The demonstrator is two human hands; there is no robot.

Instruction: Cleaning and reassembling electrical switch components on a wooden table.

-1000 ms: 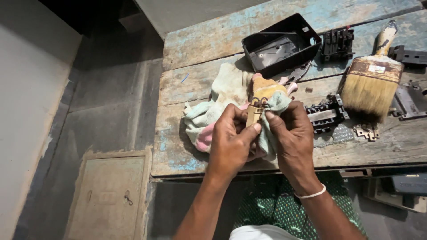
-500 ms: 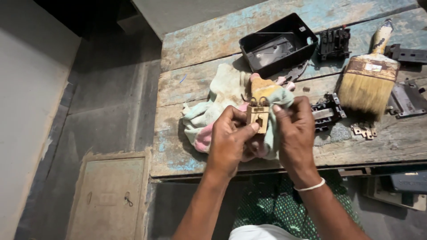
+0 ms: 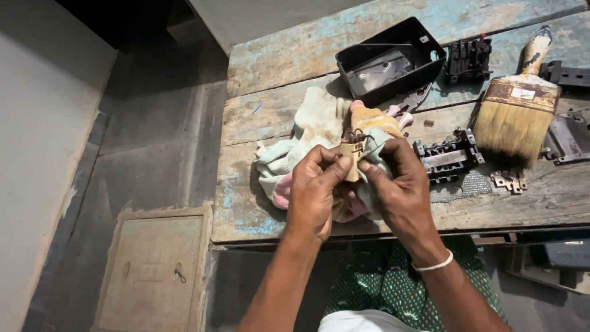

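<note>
My left hand point(image 3: 312, 192) pinches a small tan metal part point(image 3: 353, 158) with dark wire at its top, held upright above a crumpled pastel rag point(image 3: 306, 135). From the other side, my right hand point(image 3: 399, 189) presses a fold of that rag against the part. The rag lies on a worn wooden bench point(image 3: 270, 71) with flaking blue paint. Both hands sit close together over the bench's near edge.
An open black plastic box point(image 3: 388, 58) stands behind the rag. A wide paintbrush point(image 3: 515, 110) lies at the right, with black switch parts point(image 3: 447, 157), small metal brackets point(image 3: 507, 180) and pliers point(image 3: 410, 103) around it. Left of the bench is a concrete floor with a hatch point(image 3: 150, 270).
The part has been turned slightly between my fingers and the rag fold shifted against it; both hands stay in the same spot over the rag.
</note>
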